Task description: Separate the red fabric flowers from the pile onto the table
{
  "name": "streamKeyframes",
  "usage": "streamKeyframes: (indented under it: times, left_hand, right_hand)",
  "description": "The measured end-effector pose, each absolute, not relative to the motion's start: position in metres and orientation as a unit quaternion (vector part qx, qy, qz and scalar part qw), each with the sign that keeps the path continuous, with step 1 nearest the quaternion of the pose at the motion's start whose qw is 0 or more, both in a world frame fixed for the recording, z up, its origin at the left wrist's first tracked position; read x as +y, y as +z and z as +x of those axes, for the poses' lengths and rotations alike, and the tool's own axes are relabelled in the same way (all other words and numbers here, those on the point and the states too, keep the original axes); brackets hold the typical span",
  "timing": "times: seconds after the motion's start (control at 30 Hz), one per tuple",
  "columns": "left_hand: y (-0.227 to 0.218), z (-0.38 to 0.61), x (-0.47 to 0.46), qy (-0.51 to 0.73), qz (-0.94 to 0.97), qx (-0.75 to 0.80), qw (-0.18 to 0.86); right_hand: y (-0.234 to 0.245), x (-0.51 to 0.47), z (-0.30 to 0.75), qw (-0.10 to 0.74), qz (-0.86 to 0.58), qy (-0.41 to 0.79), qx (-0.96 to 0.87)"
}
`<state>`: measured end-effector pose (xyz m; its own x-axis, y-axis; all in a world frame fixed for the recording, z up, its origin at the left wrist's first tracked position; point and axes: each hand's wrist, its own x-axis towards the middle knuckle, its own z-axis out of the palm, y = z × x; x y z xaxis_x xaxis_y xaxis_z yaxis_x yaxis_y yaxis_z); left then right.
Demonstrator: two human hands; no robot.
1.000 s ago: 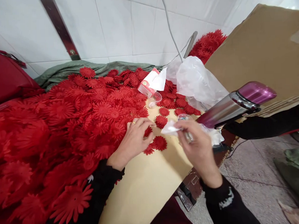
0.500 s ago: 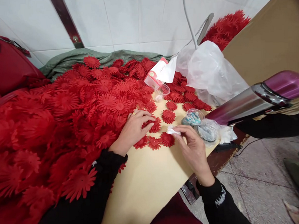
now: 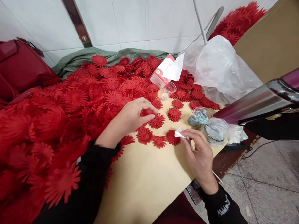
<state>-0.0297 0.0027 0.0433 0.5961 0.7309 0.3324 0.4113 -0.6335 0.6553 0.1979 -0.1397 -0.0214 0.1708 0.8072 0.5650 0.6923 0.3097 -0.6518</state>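
Observation:
My right hand (image 3: 200,152) pinches a crumpled piece of white tissue (image 3: 181,133) between thumb and fingers, just over a red artificial flower (image 3: 173,137) lying on the tan board (image 3: 142,177). My left hand (image 3: 132,117) is curved with thumb and fingers apart, at the right edge of the large heap of red flowers (image 3: 73,98). Red petals show in the gap between its thumb and forefinger. Close to those fingertips lies a layered red flower (image 3: 157,120). Two more flowers, one at left (image 3: 144,135) and one in the middle (image 3: 159,141), complete a row below it.
Behind the flowers stand a small clear cup (image 3: 168,88) and a red-and-white box (image 3: 164,70). A cup with blue-and-white contents (image 3: 200,116), a knotted plastic bag (image 3: 215,131) and a steel-and-purple thermos (image 3: 254,100) stand at right. A red handbag (image 3: 18,71) is far left.
My left hand has lifted slightly from the flowers, its thumb and fingers parting. The right hand keeps the tissue by the same flower. The whole view has shifted a little.

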Motion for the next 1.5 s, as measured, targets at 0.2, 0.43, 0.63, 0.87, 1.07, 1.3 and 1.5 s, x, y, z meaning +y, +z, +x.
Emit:
streamKeyframes:
  times: [0.2, 0.43, 0.63, 0.87, 1.07, 1.3, 1.5]
  left_hand:
    - [0.041, -0.044, -0.009, 0.129, 0.903, 0.346, 0.220]
    - [0.036, -0.040, -0.002, 0.107, 0.901, 0.339, 0.249]
    - [0.072, -0.057, 0.005, 0.206, 0.797, 0.378, 0.424]
    - [0.090, -0.072, 0.001, 0.282, 0.694, 0.385, 0.539]
    - [0.094, -0.080, 0.002, 0.378, 0.611, 0.356, 0.597]
    - [0.094, -0.078, 0.010, 0.494, 0.549, 0.395, 0.547]
    - [0.098, -0.085, 0.011, 0.522, 0.634, 0.476, 0.315]
  right_hand:
    - [-0.022, -0.138, 0.192, 0.504, -0.573, 0.037, -0.645]
    - [-0.026, -0.137, 0.195, 0.513, -0.571, 0.026, -0.640]
    - [-0.025, -0.138, 0.194, 0.521, -0.571, 0.036, -0.634]
    - [-0.028, -0.139, 0.197, 0.525, -0.576, 0.051, -0.624]
    - [-0.036, -0.137, 0.200, 0.518, -0.584, 0.036, -0.624]
    - [-0.039, -0.135, 0.200, 0.515, -0.573, 0.012, -0.638]
    - [-0.040, -0.134, 0.201, 0.523, -0.565, 0.000, -0.638]
